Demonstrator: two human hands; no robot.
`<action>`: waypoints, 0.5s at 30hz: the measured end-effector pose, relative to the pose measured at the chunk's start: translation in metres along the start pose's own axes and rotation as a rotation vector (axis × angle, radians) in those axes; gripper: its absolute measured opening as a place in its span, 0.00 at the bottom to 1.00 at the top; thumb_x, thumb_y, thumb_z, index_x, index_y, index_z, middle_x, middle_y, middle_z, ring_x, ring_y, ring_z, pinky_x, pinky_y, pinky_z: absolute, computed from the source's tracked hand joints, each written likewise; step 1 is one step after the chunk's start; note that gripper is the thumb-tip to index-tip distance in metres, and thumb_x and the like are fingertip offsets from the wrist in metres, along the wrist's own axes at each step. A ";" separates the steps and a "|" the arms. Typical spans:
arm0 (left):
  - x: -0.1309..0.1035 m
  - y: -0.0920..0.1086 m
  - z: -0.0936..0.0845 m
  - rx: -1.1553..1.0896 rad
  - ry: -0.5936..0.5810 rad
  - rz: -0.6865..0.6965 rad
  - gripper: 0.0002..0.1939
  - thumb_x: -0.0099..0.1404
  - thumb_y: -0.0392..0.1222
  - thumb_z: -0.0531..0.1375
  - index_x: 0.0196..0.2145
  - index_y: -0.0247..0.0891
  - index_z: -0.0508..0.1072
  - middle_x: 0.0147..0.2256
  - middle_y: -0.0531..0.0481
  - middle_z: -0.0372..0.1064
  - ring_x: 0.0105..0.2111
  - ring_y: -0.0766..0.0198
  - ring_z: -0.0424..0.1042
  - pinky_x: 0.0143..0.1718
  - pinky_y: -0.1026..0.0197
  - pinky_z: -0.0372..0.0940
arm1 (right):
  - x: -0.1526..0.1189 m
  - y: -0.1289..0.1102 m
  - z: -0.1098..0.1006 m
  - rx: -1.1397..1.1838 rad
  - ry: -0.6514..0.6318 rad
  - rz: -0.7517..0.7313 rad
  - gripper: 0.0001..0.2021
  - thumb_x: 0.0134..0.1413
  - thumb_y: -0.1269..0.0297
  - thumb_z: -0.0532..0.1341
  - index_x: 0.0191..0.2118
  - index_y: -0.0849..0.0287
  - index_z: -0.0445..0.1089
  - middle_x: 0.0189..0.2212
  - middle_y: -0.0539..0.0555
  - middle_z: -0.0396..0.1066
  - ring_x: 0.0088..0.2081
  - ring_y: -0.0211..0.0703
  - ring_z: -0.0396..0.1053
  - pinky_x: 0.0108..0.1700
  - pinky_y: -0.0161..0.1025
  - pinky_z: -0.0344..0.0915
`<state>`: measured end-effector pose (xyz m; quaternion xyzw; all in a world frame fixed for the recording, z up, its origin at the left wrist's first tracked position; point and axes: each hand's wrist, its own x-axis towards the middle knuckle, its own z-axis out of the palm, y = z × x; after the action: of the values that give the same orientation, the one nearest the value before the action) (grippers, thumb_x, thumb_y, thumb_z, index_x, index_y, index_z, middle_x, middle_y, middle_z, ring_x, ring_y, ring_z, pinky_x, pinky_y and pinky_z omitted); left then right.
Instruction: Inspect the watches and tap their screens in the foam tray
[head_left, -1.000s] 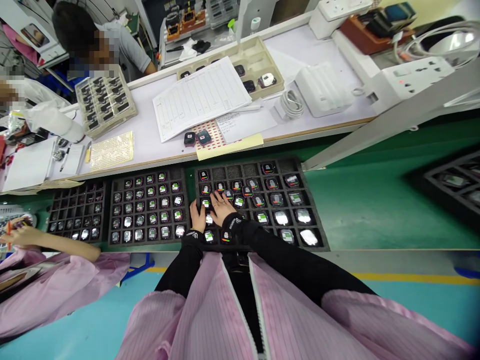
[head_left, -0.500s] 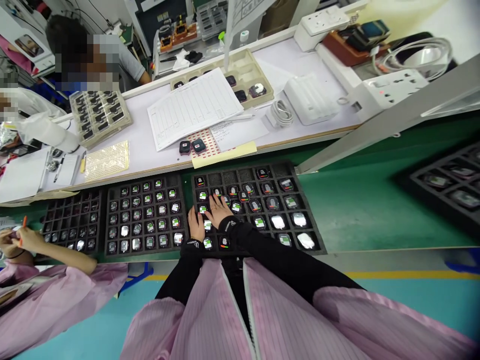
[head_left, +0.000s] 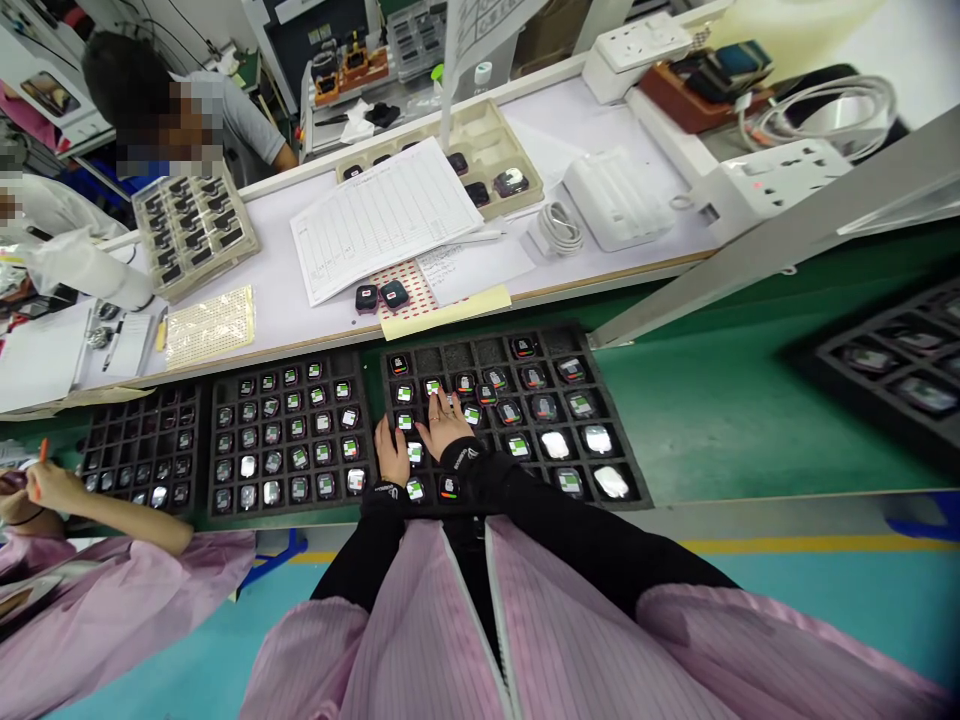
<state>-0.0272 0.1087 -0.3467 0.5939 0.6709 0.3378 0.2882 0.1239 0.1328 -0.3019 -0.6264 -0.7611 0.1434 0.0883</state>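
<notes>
A black foam tray (head_left: 491, 353) lies on the green bench in front of me, its compartments holding several square smartwatch bodies without straps. My left hand (head_left: 391, 455) rests along the tray's left column, fingers stretched out, beside a watch (head_left: 405, 421) with a green and white screen. Fingers spread, my right hand (head_left: 446, 428) lies over the second and third columns. Its fingertips are at or just below a lit watch (head_left: 433, 387); whether they touch it I cannot tell. Neither hand grips anything visible. My right palm hides some compartments.
A second watch tray (head_left: 287, 477) is to the left, near a co-worker's hand (head_left: 60, 485) with an orange pen. The shelf above bears a paper form (head_left: 382, 220), two dark watch bodies (head_left: 380, 295) and a white charger block (head_left: 619, 200). A metal post (head_left: 697, 270) slants at right.
My right hand has shifted slightly right and nearer to me, away from the left column. The watch at its fingertips now shows green and white instead of a dark screen. My left hand stays nearly still.
</notes>
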 end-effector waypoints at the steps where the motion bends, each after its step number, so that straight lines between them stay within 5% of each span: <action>1: 0.000 0.000 0.000 0.001 0.001 0.000 0.28 0.72 0.52 0.44 0.62 0.35 0.61 0.60 0.35 0.60 0.62 0.53 0.58 0.66 0.48 0.53 | -0.004 -0.001 0.000 0.001 0.002 -0.006 0.34 0.66 0.60 0.50 0.63 0.92 0.52 0.60 0.79 0.59 0.69 0.62 0.45 0.69 0.57 0.39; 8: 0.000 0.002 0.000 -0.010 -0.008 -0.037 0.28 0.72 0.51 0.44 0.63 0.35 0.60 0.61 0.36 0.59 0.63 0.54 0.57 0.67 0.48 0.51 | -0.040 0.005 0.000 0.035 -0.009 -0.002 0.31 0.64 0.64 0.51 0.63 0.90 0.53 0.61 0.77 0.59 0.68 0.63 0.46 0.69 0.58 0.44; 15: 0.001 0.003 -0.001 -0.014 -0.009 -0.026 0.27 0.72 0.51 0.45 0.63 0.35 0.60 0.61 0.37 0.59 0.63 0.53 0.56 0.67 0.48 0.50 | -0.066 0.042 -0.002 0.052 0.092 0.050 0.30 0.63 0.67 0.50 0.64 0.88 0.50 0.60 0.76 0.61 0.68 0.63 0.46 0.67 0.61 0.48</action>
<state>-0.0266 0.1096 -0.3434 0.5847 0.6749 0.3359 0.2997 0.1767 0.0753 -0.3112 -0.6486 -0.7364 0.1363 0.1358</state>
